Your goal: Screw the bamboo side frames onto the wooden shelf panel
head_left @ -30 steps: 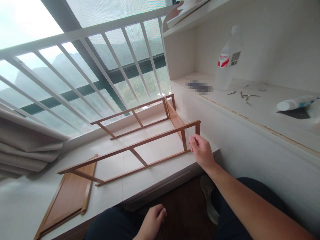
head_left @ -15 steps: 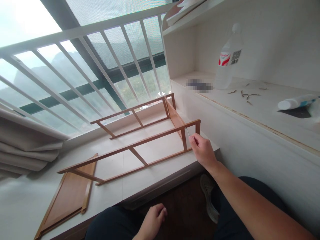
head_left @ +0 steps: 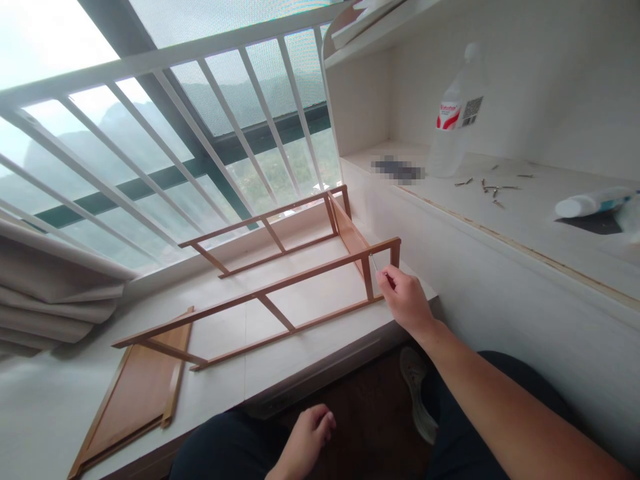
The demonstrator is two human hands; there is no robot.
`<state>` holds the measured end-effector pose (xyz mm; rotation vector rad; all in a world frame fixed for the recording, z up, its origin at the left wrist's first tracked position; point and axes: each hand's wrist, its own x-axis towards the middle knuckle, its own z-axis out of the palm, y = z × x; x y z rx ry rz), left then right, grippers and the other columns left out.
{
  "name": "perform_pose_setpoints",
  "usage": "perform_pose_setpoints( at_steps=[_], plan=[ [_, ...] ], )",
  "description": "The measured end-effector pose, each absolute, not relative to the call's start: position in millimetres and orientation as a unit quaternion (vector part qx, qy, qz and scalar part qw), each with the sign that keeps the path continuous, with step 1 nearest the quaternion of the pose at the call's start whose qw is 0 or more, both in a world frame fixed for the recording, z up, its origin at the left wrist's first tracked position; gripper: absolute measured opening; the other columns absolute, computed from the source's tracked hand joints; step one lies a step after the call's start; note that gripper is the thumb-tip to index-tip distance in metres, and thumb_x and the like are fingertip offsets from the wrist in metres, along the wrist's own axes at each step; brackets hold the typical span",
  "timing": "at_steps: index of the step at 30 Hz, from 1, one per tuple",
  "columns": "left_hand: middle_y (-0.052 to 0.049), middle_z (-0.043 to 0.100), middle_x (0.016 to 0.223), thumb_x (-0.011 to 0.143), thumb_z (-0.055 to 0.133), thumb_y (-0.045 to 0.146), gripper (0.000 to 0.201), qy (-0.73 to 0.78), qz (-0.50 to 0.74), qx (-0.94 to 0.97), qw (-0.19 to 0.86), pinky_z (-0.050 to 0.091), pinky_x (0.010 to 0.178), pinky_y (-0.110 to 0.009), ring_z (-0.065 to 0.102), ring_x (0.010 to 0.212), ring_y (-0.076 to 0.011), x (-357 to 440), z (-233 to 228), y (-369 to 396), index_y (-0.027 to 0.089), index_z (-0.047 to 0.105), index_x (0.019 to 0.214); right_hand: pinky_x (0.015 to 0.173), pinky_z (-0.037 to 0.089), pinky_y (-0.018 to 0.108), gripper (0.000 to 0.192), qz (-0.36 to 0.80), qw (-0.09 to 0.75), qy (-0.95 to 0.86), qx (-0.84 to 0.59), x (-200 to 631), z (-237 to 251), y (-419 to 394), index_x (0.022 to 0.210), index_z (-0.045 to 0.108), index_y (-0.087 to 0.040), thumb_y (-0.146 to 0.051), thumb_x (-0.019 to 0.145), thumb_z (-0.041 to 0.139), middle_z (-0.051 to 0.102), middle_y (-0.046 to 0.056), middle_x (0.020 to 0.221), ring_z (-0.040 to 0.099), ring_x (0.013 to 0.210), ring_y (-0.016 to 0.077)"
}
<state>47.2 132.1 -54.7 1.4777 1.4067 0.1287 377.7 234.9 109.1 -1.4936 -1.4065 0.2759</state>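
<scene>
Currently, the right hand (head_left: 406,300) is pinching a thin metal tool (head_left: 376,265), its tip meeting the near wooden side frame (head_left: 320,271) at the joint with the cross panel (head_left: 349,225), just beyond the fingers. The left hand (head_left: 309,439) is hanging well apart, lower and leftward, loosely curled; nothing is showing in its grasp, though I cannot tell whether it is fully closed.

Progress, judged: one end is taking shape, the cross panel spanning to the far side frame (head_left: 274,235) ahead of the right hand. Joint tightness: not readable. Apparently left: the middle and opposite end are standing without panels; a loose panel (head_left: 135,381) is lying on the ledge (head_left: 215,395), left of the left hand, and loose screws (head_left: 508,187) are lying up and right of the right hand.
</scene>
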Motion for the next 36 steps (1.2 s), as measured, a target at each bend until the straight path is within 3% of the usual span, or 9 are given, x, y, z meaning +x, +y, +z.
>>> perform_pose_setpoints(
  at_steps=[4,12,20,26,32,36],
  plan=[
    [-0.001,0.058,0.067,0.094,0.046,0.049,0.04,0.584,0.053,0.62,0.522,0.038,0.058,-0.026,0.052,0.062,-0.0144,46,-56,131,0.016,0.066,0.083,0.054,0.03,0.028,0.04,0.163,0.535,-0.566,-0.606,377,111,235,0.066,0.045,-0.023,-0.043,0.1,0.047,0.045,-0.004,0.052,0.041,0.05,0.0128],
    [-0.001,0.059,0.068,0.095,0.046,0.048,0.04,0.582,0.05,0.628,0.514,0.038,0.058,-0.026,0.053,0.062,-0.0146,46,-57,132,0.016,0.067,0.083,0.045,0.03,0.025,0.04,0.367,0.611,-0.444,-0.543,369,109,235,0.068,0.061,-0.02,-0.05,0.095,0.058,0.046,-0.005,0.045,0.04,0.043,0.0104],
    [-0.002,0.061,0.068,0.096,0.046,0.048,0.04,0.579,0.047,0.642,0.5,0.038,0.059,-0.026,0.054,0.063,-0.0152,44,-60,132,0.017,0.066,0.081,0.039,0.023,0.021,0.037,0.477,0.665,-0.348,-0.456,364,107,239,0.067,0.055,-0.021,-0.048,0.09,0.065,0.046,-0.006,0.049,0.037,0.042,0.0076],
    [-0.001,0.06,0.068,0.095,0.046,0.046,0.038,0.58,0.042,0.64,0.502,0.038,0.059,-0.026,0.053,0.062,-0.0149,46,-57,132,0.017,0.067,0.083,0.043,0.027,0.023,0.043,0.429,0.646,-0.405,-0.484,365,106,236,0.064,0.048,-0.022,-0.049,0.096,0.057,0.043,-0.006,0.048,0.037,0.043,0.0094],
    [-0.001,0.061,0.069,0.096,0.046,0.047,0.038,0.578,0.042,0.646,0.497,0.039,0.061,-0.026,0.053,0.064,-0.0152,45,-56,132,0.017,0.066,0.082,0.057,0.032,0.028,0.036,0.155,0.509,-0.589,-0.608,376,113,232,0.061,0.049,-0.022,-0.037,0.093,0.057,0.048,-0.003,0.053,0.041,0.052,0.0123],
    [-0.002,0.062,0.07,0.096,0.046,0.047,0.039,0.574,0.04,0.652,0.494,0.041,0.065,-0.027,0.054,0.066,-0.016,46,-55,132,0.018,0.067,0.082,0.06,0.035,0.029,0.027,0.073,0.447,-0.638,-0.623,381,115,233,0.067,0.058,-0.022,-0.032,0.093,0.058,0.06,-0.001,0.059,0.05,0.055,0.0148]
  ],
)
